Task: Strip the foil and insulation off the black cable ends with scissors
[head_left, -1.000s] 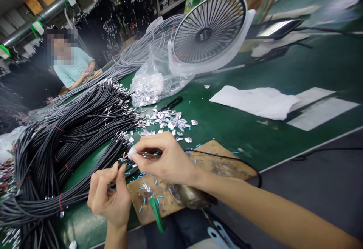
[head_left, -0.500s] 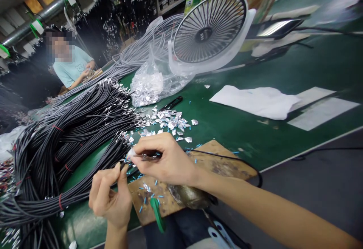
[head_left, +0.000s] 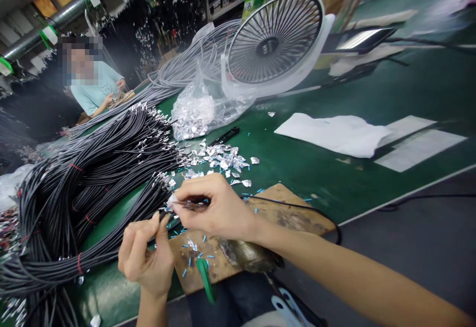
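Note:
My left hand [head_left: 147, 257] is closed in a pinch on the end of a black cable [head_left: 111, 247] from the big bundle of black cables [head_left: 82, 188] at the left. My right hand [head_left: 215, 208] is closed round a thin dark tool [head_left: 193, 203] with a cord, its tip touching the cable end between the two hands. Both hands hover over a worn wooden board [head_left: 282, 213] at the table's front edge, strewn with small blue bits and foil scraps. A green-handled tool [head_left: 204, 275] lies on the board below my hands.
Foil scraps [head_left: 219, 158] litter the green table [head_left: 320, 168]. A plastic bag of foil [head_left: 197, 108], a white fan [head_left: 275, 39], grey cables [head_left: 174, 69], black pliers [head_left: 225, 136] and a white cloth [head_left: 334, 131] lie beyond. A person in a light blue shirt [head_left: 92, 89] works at far left.
My left hand has crept slightly right and up toward the right hand; the tool tip stays on the cable end.

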The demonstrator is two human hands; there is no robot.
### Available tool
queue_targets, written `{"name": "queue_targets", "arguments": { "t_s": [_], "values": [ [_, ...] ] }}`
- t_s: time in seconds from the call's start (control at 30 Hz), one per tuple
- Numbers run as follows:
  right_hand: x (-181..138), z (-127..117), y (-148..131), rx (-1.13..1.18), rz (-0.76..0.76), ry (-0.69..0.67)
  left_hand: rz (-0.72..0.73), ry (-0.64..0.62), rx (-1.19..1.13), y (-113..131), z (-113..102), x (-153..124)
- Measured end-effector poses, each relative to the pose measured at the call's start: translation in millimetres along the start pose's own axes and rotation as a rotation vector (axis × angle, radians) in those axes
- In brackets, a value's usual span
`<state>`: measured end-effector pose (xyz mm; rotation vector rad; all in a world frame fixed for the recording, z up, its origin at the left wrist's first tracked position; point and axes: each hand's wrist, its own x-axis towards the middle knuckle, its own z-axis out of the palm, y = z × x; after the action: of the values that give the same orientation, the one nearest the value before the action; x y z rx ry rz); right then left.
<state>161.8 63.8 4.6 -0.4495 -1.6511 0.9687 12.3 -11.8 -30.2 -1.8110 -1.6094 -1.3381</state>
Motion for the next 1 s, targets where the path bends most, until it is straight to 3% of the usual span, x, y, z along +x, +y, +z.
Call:
{"name": "queue_targets", "arguments": {
  "t_s": [0.17,0.33,0.47,0.87,1.0],
  "values": [
    [0,2,0,0.009,0.008,-0.004,-0.002,0.036,-0.049,2,0,3],
    [3,0,-6,0.070,0.199,0.058,0.027,0.087,-0.080,1,0,4],
    [6,-2,-9,0.123,0.328,-0.033,0.038,0.100,-0.074,0,0,3],
    [7,-1,-2,0.282,0.481,-0.104,0.013,0.030,-0.093,5,0,7],
    [9,-1,5,0.505,0.725,-0.235,-0.015,-0.090,-0.110,9,-5,16]
  ]
}}
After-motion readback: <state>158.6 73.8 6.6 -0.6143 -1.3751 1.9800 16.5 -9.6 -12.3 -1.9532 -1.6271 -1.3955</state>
